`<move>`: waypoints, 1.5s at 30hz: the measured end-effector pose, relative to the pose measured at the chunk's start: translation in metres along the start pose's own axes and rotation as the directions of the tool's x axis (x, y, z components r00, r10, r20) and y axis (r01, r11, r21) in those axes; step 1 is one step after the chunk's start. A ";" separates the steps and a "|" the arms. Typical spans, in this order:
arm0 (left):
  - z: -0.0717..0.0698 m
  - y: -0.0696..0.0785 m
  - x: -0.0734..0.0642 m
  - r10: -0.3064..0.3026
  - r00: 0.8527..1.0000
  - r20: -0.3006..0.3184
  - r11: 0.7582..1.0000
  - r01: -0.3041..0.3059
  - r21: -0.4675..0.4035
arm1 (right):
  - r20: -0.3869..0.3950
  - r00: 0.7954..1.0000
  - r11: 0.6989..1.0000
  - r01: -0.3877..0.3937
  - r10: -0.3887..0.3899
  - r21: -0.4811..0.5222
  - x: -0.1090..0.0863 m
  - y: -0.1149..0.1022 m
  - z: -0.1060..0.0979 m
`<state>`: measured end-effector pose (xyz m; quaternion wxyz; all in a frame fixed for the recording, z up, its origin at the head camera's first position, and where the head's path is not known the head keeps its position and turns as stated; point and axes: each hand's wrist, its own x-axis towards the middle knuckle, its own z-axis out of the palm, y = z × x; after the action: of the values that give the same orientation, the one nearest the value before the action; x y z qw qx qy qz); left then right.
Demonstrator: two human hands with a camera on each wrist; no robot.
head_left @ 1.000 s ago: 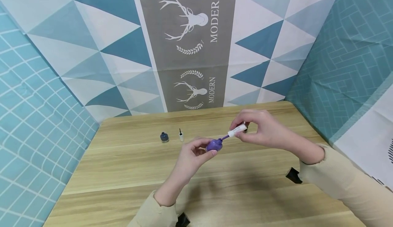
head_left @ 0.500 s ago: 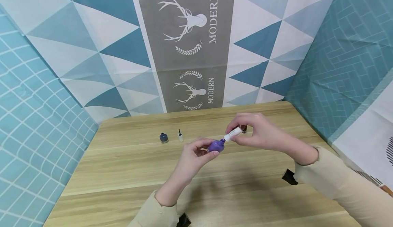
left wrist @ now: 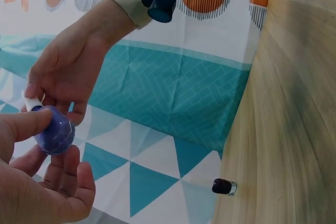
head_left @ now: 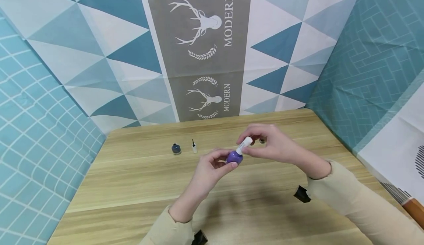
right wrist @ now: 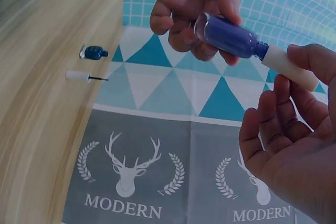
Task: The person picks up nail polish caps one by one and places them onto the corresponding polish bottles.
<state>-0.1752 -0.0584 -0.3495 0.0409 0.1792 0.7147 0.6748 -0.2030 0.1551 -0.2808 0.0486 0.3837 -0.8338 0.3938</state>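
My left hand (head_left: pixel 212 167) pinches a purple nail polish bottle (head_left: pixel 234 157) between thumb and fingers, held tilted above the table. With thumb and fingertips my right hand (head_left: pixel 268 143) grips its white cap (head_left: pixel 244 145). The cap sits at the bottle's mouth, and a little of the purple threaded neck (right wrist: pixel 260 50) shows below it in the right wrist view. No brush shows between them, as it is inside the bottle. From the left wrist view, the left thumb lies across the bottle's (left wrist: pixel 55 132) shoulder.
Towards the back left of the wooden table (head_left: pixel 139 178) stand an open dark blue polish bottle (head_left: pixel 176 149) and its white cap (head_left: pixel 194 148), brush up. A dark-topped bottle (left wrist: pixel 224 186) stands behind my right hand. Patterned cloths (head_left: pixel 132 53) surround the table.
My right hand has moved left and down, sliding the purple brush into the bottle until the cap met its neck. The cap has tilted more upright. My left hand has stayed nearly still.
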 end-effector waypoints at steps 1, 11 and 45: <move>0.000 0.000 0.000 -0.004 1.000 -0.002 1.000 0.004 -0.003 | -0.001 1.000 1.000 0.001 -0.001 0.019 0.001 0.000 0.001; 0.003 -0.001 0.001 -0.018 1.000 -0.013 0.999 0.018 -0.028 | -0.022 1.000 0.982 0.004 0.000 0.190 0.005 0.008 0.011; 0.011 -0.007 0.009 0.014 0.989 -0.147 0.995 0.001 0.102 | -0.117 0.972 0.951 -0.166 0.202 0.261 0.011 0.020 0.029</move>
<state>-0.1820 -0.0456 -0.3560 -0.0235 0.1331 0.7485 0.6492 -0.2175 0.1363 -0.3090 0.0223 0.2780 -0.8042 0.5249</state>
